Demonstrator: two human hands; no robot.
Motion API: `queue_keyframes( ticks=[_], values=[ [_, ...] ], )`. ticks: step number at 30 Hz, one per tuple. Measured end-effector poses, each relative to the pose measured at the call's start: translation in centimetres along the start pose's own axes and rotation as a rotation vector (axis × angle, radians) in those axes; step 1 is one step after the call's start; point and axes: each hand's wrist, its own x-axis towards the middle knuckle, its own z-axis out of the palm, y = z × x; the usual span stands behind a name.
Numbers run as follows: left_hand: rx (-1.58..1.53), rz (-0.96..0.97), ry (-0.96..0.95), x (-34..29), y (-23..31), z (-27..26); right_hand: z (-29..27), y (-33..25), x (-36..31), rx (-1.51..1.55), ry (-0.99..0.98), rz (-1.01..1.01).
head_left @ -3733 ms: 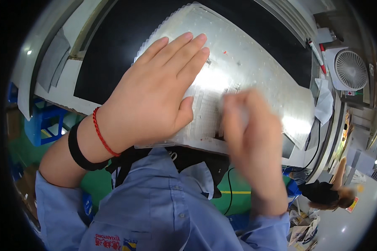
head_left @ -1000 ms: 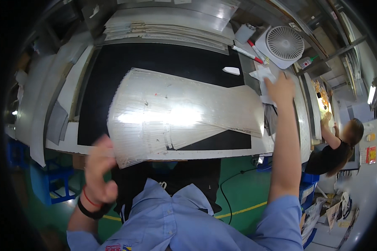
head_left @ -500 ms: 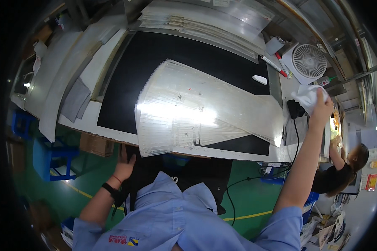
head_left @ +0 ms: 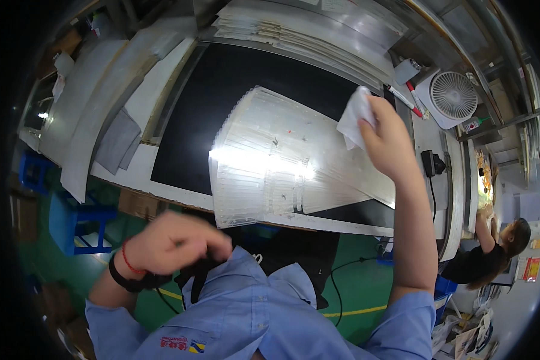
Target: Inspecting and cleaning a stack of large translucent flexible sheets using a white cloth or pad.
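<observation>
A crumpled white cloth (head_left: 356, 117) is pinched in my right hand (head_left: 387, 137), raised over the right end of a fan of clear plastic sheets (head_left: 264, 153). These long, overlapping sheets lie on a black mat (head_left: 186, 135) and reflect a bright glare. Their left ends reach past the table's front edge. My left hand (head_left: 177, 243) hovers in front of that edge, near my body and apart from the sheets. Motion smears its bent fingers, and I make out nothing in them.
Stacked clear sheets (head_left: 294, 39) line the back. On the right stand a white fan (head_left: 453, 96), markers (head_left: 405, 101) and a black plug (head_left: 432, 163) with its cord. Grey cloth (head_left: 119, 141) lies left. A blue stool (head_left: 81, 225) is below; a co-worker (head_left: 489, 246) works at far right.
My right hand has carried the white cloth leftward from beside the black plug to above the sheets. My left hand has come up from below the table edge and moved right.
</observation>
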Motion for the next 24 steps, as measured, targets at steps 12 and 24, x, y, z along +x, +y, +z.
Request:
queue_keyframes(
  ticks=[12,24],
  values=[
    [1.222,0.265,0.396,9.4,-0.6,-2.7,6.4,-3.2,3.5,-0.267,-0.234,-0.239],
    [1.273,0.294,0.436,9.3,-1.1,-2.3,6.2,-6.0,0.4,-0.163,0.076,-0.396]
  ],
)
